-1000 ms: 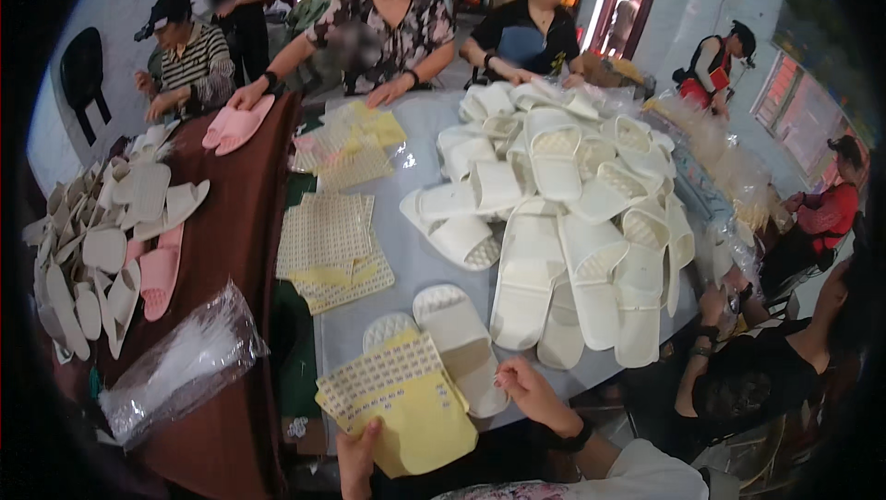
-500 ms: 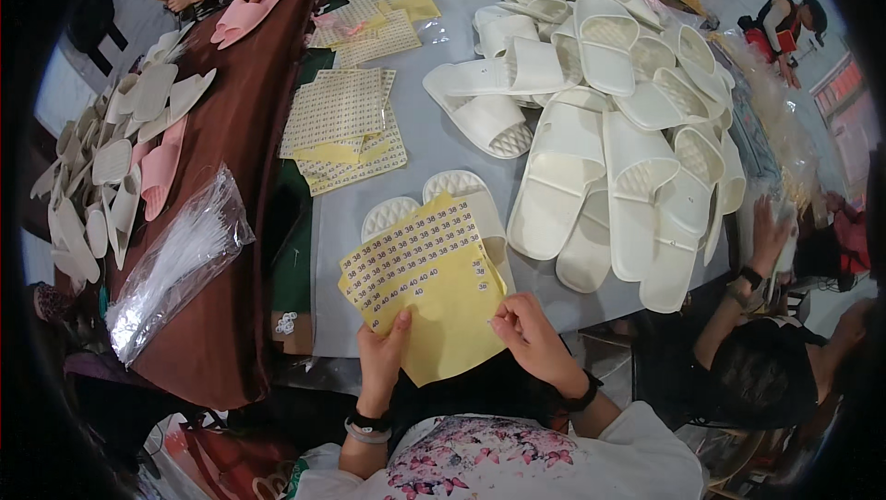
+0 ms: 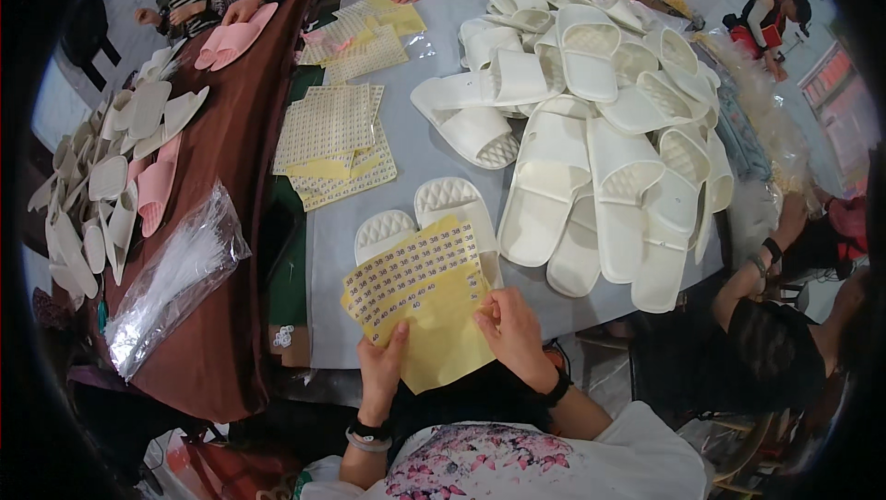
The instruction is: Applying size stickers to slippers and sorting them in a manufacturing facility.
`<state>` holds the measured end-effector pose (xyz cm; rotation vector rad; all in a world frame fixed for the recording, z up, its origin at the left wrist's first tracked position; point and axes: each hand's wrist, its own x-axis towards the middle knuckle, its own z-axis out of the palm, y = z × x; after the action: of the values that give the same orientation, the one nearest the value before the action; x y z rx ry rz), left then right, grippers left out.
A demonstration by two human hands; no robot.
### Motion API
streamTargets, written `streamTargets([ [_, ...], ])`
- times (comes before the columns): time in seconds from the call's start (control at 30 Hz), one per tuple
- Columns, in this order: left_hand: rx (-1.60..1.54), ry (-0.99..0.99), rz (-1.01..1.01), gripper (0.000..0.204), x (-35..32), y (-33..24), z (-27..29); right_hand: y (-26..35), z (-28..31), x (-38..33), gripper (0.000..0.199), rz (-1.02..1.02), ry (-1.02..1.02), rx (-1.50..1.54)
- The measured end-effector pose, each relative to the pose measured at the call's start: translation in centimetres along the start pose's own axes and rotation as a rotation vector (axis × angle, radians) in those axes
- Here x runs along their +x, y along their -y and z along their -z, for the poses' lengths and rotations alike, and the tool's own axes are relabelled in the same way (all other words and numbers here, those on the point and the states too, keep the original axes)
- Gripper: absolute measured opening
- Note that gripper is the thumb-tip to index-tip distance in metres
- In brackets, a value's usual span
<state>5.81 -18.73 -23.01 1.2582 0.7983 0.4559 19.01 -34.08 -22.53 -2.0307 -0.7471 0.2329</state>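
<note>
Both hands (image 3: pixel 383 373) (image 3: pixel 513 334) hold yellow sticker sheet (image 3: pixel 425 301) (rows of small labels).

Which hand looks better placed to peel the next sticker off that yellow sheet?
Probably the right hand: its fingertips sit on the sticker sheet at the edge of the sticker rows, while the left hand grips the sheet's lower edge, steadying it.

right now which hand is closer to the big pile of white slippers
Right. The right hand pinches the sticker sheet's right edge, just below the slipper pile; the left hand grips its lower left edge, farther away.
</note>
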Motion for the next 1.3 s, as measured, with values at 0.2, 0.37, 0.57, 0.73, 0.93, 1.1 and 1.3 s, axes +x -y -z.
streamTargets([
  [0.2,-0.136,-0.233,-0.091,0.029,-1.1,-2.1,5.7,-0.8,3.6,-0.5,0.013,-0.359,0.035,0.440],
  [0.37,-0.202,-0.324,-0.234,0.031,-2.1,-4.7,10.8,-0.5,3.8,0.0,0.029,0.020,-0.060,-0.054],
  [0.57,-0.118,-0.289,-0.081,0.027,-2.9,-3.9,8.6,1.8,1.1,-0.3,0.054,0.273,0.223,-0.449],
  [0.73,-0.108,-0.114,-0.015,0.024,-2.5,-3.3,5.1,1.4,2.1,0.4,0.039,0.188,0.171,-0.180],
  [0.93,0.019,-0.081,0.043,0.024,-2.4,-2.3,3.9,3.8,2.8,0.6,0.019,0.289,-0.100,-0.068],
  [1.1,0.053,-0.071,0.075,0.023,-2.3,-2.0,3.8,3.8,0.9,1.0,0.015,0.314,0.025,-0.151],
  [1.3,0.048,-0.080,0.053,0.023,-2.4,-2.1,3.9,3.1,-0.8,1.6,0.014,0.335,0.030,-0.195],
])
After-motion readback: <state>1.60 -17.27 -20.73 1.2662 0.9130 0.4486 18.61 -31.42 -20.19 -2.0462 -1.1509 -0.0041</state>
